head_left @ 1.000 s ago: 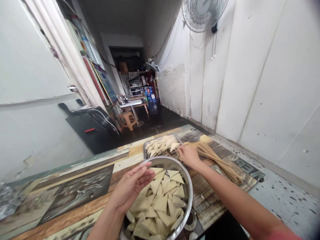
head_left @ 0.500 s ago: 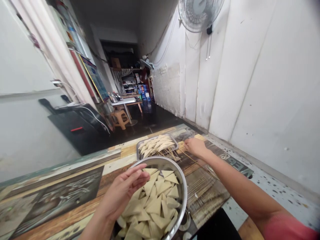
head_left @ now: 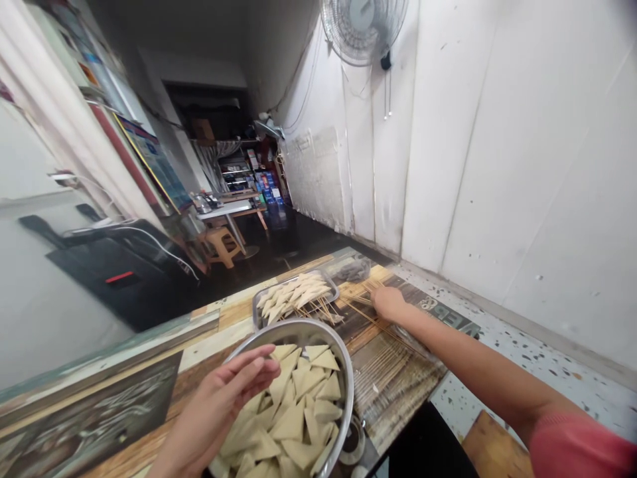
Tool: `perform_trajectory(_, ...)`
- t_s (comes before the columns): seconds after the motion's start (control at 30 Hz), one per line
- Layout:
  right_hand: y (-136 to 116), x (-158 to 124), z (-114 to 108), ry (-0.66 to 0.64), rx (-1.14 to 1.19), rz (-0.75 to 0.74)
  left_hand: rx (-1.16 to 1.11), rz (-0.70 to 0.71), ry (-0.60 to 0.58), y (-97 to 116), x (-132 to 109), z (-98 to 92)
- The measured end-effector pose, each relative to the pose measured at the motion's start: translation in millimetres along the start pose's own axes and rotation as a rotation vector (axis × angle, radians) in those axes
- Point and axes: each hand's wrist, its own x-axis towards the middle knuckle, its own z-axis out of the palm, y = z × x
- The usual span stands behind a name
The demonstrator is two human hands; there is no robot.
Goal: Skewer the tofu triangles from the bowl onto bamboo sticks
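A round steel bowl holds a heap of pale, triangular tofu pieces. Over its left rim is my left hand, empty, its fingers stretched out and slightly curved. Farther out on the right, my right hand is closed at a loose spread of thin bamboo skewers. Its fingertips are turned away, so how many skewers it grips is hidden. Behind the bowl, a metal tray carries stacked tofu triangles on skewers, the sticks pointing toward the right front.
A crumpled grey plastic bag lies on the wood-patterned table beyond the skewers. A tape roll is beside the bowl. A white wall with a fan runs along the right; a stool stands farther back.
The view has turned a little to the right. My right hand has drawn back from near the plastic bag along the skewers. My left hand stays over the bowl's rim.
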Motion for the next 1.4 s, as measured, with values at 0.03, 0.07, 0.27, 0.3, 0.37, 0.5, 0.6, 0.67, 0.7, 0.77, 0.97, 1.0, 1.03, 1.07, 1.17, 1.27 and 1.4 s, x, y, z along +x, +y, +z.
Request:
perform_trajectory(0.03,0,0,-2,0.002,0.001,-0.005,0.005,0.0,-0.005,0,0,-0.1)
perform_trajectory(0.07,0,1,-3,0.006,0.0,-0.009,0.01,0.0,-0.009,0,0,-0.3)
perform_trajectory(0.27,-5,9,-12,0.075,0.017,-0.068,0.057,0.003,0.016,-1,-1,1.4)
perform_trajectory(0.3,-6,10,-14,0.092,0.028,-0.084,0.073,0.013,0.019,-1,-2,1.9)
perform_trajectory(0.37,-10,13,-17,0.126,0.06,-0.119,0.11,0.033,0.023,-2,-1,2.8)
perform_trajectory(0.5,-21,12,-24,0.196,0.148,-0.199,0.187,0.067,0.028,-3,-1,4.1)
perform_trajectory(0.6,-27,4,-32,0.251,0.236,-0.262,0.301,0.087,0.041,0,-3,5.0)
perform_trajectory(0.67,-29,-4,-37,0.28,0.31,-0.295,0.433,0.108,0.071,5,-4,4.9)
perform_trajectory(0.7,-29,-9,-39,0.287,0.351,-0.312,0.512,0.127,0.087,8,-5,4.5)
perform_trajectory(0.77,-30,-22,-40,0.284,0.442,-0.351,0.701,0.174,0.117,14,-2,3.1)
perform_trajectory(0.97,-37,-60,-18,0.197,0.731,-0.486,1.44,0.162,0.183,19,31,5.5)
perform_trajectory(1.0,-40,-64,-13,0.186,0.776,-0.497,1.502,0.165,0.156,18,38,7.7)
perform_trajectory(1.03,-42,-66,-9,0.178,0.819,-0.5,1.547,0.168,0.135,15,44,10.1)
perform_trajectory(1.07,-43,-68,-6,0.172,0.861,-0.5,1.57,0.175,0.123,12,49,12.7)
perform_trajectory(1.17,-46,-67,-2,0.164,0.98,-0.479,1.606,0.189,0.13,3,58,18.5)
perform_trajectory(1.27,-48,-69,-5,0.168,1.072,-0.469,1.632,0.188,0.142,-5,61,19.1)
perform_trajectory(1.4,-50,-88,-6,0.155,1.156,-0.491,1.65,0.141,0.17,-6,62,15.1)
